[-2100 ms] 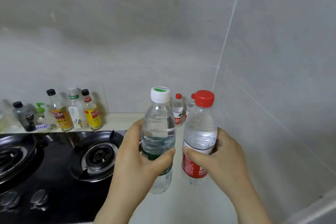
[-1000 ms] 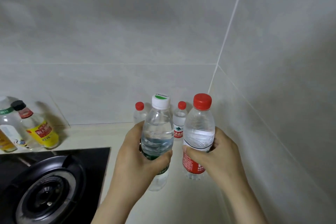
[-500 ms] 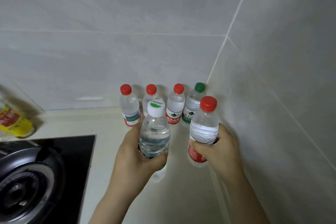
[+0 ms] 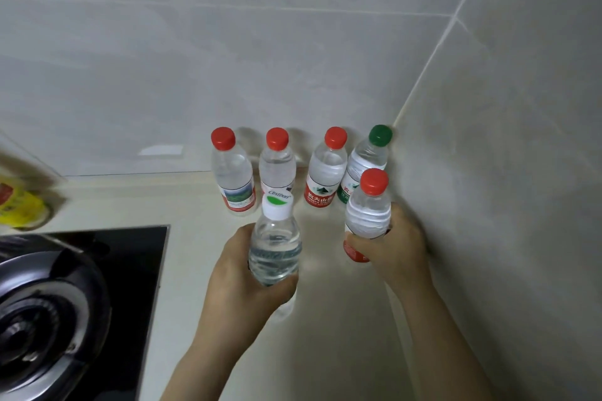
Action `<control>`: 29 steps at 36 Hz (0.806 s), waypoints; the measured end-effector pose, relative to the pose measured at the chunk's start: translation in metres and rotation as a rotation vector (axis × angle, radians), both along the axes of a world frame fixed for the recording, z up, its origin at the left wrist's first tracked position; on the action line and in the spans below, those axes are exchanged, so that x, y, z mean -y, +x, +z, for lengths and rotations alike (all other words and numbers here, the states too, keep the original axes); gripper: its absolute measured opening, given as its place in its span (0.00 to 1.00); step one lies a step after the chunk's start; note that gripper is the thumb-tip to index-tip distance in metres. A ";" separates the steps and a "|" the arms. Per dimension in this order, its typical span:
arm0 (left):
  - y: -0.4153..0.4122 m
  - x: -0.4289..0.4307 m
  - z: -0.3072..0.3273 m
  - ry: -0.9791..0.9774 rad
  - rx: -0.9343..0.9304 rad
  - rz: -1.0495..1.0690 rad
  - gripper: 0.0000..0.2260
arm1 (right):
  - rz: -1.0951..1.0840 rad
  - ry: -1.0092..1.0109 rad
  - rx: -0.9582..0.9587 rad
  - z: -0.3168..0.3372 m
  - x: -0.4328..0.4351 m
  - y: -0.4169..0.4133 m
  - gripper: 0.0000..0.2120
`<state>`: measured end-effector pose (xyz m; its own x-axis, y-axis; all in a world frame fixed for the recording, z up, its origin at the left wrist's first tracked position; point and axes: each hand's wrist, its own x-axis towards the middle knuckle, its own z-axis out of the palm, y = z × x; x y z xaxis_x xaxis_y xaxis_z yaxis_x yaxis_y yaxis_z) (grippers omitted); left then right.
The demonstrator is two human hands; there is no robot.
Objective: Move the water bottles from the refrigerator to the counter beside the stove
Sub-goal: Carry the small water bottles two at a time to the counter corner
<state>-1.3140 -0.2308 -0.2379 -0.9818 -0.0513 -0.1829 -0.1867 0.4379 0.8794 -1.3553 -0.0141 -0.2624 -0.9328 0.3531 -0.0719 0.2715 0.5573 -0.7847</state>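
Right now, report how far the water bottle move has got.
Done: a row of four bottles stands upright on the counter, right of the stove. In hand: the left hand grips a white-capped bottle, the right hand a red-capped bottle, neither clearly set down. Left: place both by the row; the refrigerator is out of view, so any remaining there cannot be told.

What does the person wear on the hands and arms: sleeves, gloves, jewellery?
Nothing worn shows. The left hand and the right hand are bare, without gloves or visible rings. The left forearm and the right forearm are bare to the frame edge: no sleeve, watch or bracelet.
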 end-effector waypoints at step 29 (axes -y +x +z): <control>-0.015 -0.008 -0.020 -0.003 0.012 0.006 0.22 | -0.067 -0.068 -0.119 -0.027 -0.006 -0.033 0.27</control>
<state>-1.3293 -0.2227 -0.2577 -0.9793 -0.0576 -0.1943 -0.1996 0.4398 0.8756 -1.3884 -0.0082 -0.2894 -0.9105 0.4133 0.0121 0.2089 0.4851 -0.8492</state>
